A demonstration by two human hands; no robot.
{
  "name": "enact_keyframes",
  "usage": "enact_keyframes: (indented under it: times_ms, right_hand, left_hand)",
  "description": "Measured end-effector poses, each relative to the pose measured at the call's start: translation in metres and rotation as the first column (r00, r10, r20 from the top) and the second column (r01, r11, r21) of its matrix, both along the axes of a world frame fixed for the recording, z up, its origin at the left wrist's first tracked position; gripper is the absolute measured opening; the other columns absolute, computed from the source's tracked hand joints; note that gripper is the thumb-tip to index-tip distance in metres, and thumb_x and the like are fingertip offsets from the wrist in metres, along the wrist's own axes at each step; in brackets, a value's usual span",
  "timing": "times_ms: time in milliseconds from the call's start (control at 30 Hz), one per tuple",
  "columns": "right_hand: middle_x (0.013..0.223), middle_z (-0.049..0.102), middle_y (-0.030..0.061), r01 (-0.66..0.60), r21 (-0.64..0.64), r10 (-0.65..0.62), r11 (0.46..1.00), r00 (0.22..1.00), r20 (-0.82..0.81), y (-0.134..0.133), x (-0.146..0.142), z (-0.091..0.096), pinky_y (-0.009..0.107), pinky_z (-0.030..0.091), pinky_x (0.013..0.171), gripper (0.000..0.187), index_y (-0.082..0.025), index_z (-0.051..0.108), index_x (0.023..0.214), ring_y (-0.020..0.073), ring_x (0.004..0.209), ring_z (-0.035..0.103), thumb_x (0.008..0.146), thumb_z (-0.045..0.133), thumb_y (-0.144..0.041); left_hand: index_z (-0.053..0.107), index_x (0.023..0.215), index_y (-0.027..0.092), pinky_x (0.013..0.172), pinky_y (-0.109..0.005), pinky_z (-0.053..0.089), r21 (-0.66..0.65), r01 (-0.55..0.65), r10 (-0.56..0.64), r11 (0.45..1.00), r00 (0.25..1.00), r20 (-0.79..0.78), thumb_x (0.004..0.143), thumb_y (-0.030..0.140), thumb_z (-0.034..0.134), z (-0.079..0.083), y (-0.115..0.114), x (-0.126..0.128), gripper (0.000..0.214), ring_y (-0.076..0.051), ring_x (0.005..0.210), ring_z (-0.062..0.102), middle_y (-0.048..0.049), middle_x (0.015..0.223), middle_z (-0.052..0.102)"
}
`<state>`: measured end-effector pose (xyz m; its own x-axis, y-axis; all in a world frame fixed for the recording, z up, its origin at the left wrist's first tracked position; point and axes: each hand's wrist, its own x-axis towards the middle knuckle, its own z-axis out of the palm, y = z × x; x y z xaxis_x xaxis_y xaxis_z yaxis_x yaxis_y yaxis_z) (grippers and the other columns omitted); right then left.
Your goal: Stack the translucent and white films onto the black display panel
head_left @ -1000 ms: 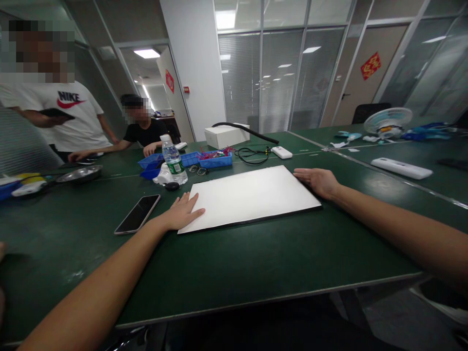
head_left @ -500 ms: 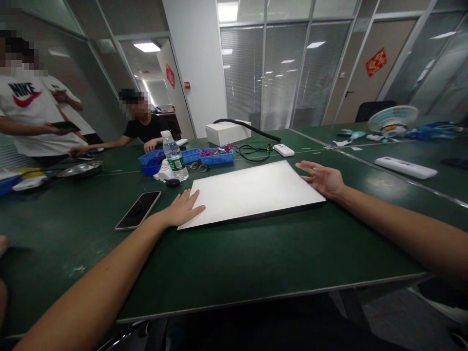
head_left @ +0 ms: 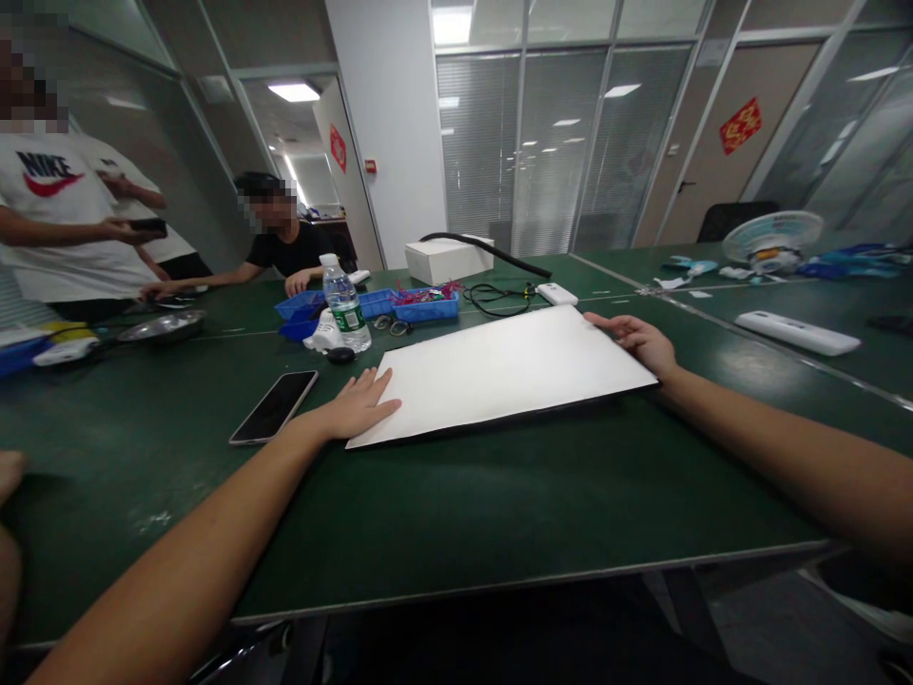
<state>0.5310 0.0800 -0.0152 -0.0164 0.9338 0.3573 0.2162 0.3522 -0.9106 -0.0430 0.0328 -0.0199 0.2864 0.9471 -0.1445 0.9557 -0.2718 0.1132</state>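
A large white board (head_left: 499, 371) with a dark underside lies on the green table (head_left: 456, 514). My left hand (head_left: 357, 409) rests flat on the board's near left corner, fingers stretched out. My right hand (head_left: 638, 341) grips the board's right edge, fingers curled around it, and that side is raised slightly off the table.
A black phone (head_left: 275, 406) lies left of my left hand. Behind the board stand a water bottle (head_left: 344, 304), blue trays (head_left: 399, 306), glasses, a black cable and a white box (head_left: 446, 259). Two people are at the far left. A fan (head_left: 770, 238) stands far right.
My right hand has gone from lying flat at the board's right corner to gripping the edge, and the right side has lifted a little. My left hand has stayed put.
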Motion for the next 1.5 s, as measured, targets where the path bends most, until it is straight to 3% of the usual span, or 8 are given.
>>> enact_keyframes:
  times_ms: [133,333,533,833,1033,1333,1433,1500]
  right_hand:
    - [0.142,0.075,0.0047,-0.014,0.024,0.013,1.0,0.999,0.042,-0.003,-0.001,-0.002,0.065,0.052,0.119,0.022,-0.03,0.072,0.094,0.0377,0.148,0.059,0.077,0.078,-0.042]
    - [0.134,0.079,0.0088,-0.079,0.019,0.076,0.997,0.987,0.14,-0.011,-0.004,-0.004,0.066,0.053,0.118,0.045,-0.027,0.079,0.085,0.0394,0.135,0.07,0.064,0.094,-0.064]
    - [0.132,0.08,0.0079,-0.091,0.087,0.073,0.992,0.979,0.19,-0.014,-0.002,0.001,0.064,0.046,0.127,0.048,-0.03,0.08,0.083,0.0378,0.14,0.066,0.071,0.088,-0.076]
    - [0.136,0.078,0.0043,-0.069,0.17,0.012,0.983,0.948,0.318,-0.013,-0.002,0.002,0.064,0.043,0.128,0.039,-0.036,0.085,0.1,0.0382,0.136,0.067,0.076,0.085,-0.066]
    - [0.146,0.073,0.0005,-0.088,0.241,-0.013,0.967,0.921,0.39,-0.024,-0.004,0.013,0.058,0.037,0.132,0.037,-0.039,0.084,0.116,0.0355,0.144,0.061,0.086,0.076,-0.057]
    - [0.148,0.07,0.0005,-0.124,0.221,0.006,0.968,0.883,0.469,-0.03,-0.007,0.021,0.058,0.035,0.133,0.039,-0.04,0.08,0.123,0.0365,0.148,0.056,0.093,0.065,-0.06]
    - [0.148,0.069,0.0007,-0.132,0.269,-0.007,0.954,0.887,0.463,-0.033,-0.01,0.019,0.058,0.035,0.133,0.039,-0.042,0.079,0.126,0.037,0.147,0.057,0.095,0.063,-0.059]
    - [0.148,0.069,0.001,-0.137,0.302,-0.018,0.944,0.888,0.46,-0.033,-0.011,0.018,0.057,0.036,0.132,0.039,-0.042,0.077,0.129,0.0371,0.146,0.058,0.097,0.062,-0.058]
  left_hand:
    - [0.011,0.179,0.009,0.137,-0.057,0.015,-0.006,0.001,-0.001,1.0,1.0,-0.005,0.099,0.086,0.023,0.001,0.0,0.0,0.112,-0.04,0.172,0.006,-0.022,0.183,0.007]
    - [0.014,0.179,0.01,0.136,-0.058,0.017,0.006,-0.001,0.001,1.0,1.0,-0.006,0.099,0.085,0.029,0.001,0.0,-0.002,0.11,-0.042,0.171,0.009,-0.0207,0.183,0.011]
    - [0.012,0.179,0.009,0.136,-0.058,0.017,-0.003,0.013,-0.013,1.0,1.0,0.001,0.099,0.087,0.025,0.001,0.0,-0.004,0.113,-0.041,0.171,0.007,-0.0217,0.183,0.008]
    - [0.012,0.179,0.007,0.136,-0.057,0.017,-0.01,0.01,-0.009,1.0,1.0,0.015,0.097,0.088,0.025,0.0,0.002,-0.005,0.115,-0.041,0.171,0.007,-0.0223,0.183,0.008]
    - [0.012,0.179,0.01,0.137,-0.057,0.018,-0.011,0.029,-0.028,1.0,0.999,0.04,0.1,0.085,0.025,0.005,0.001,-0.008,0.11,-0.039,0.171,0.009,-0.0191,0.183,0.01]
    - [0.015,0.179,0.012,0.137,-0.055,0.02,-0.026,0.037,-0.036,0.999,0.998,0.042,0.1,0.083,0.029,0.013,-0.002,-0.009,0.108,-0.039,0.171,0.013,-0.0172,0.183,0.013]
    - [0.026,0.177,0.01,0.137,-0.06,0.014,0.008,0.03,-0.03,1.0,0.999,0.028,0.1,0.083,0.033,0.019,-0.006,-0.007,0.106,-0.042,0.171,0.011,-0.0188,0.184,0.011]
    - [0.041,0.173,0.014,0.137,-0.063,0.011,0.103,0.078,-0.081,0.992,0.997,0.022,0.101,0.084,0.035,0.028,-0.013,-0.002,0.101,-0.043,0.171,0.012,-0.0164,0.185,0.011]
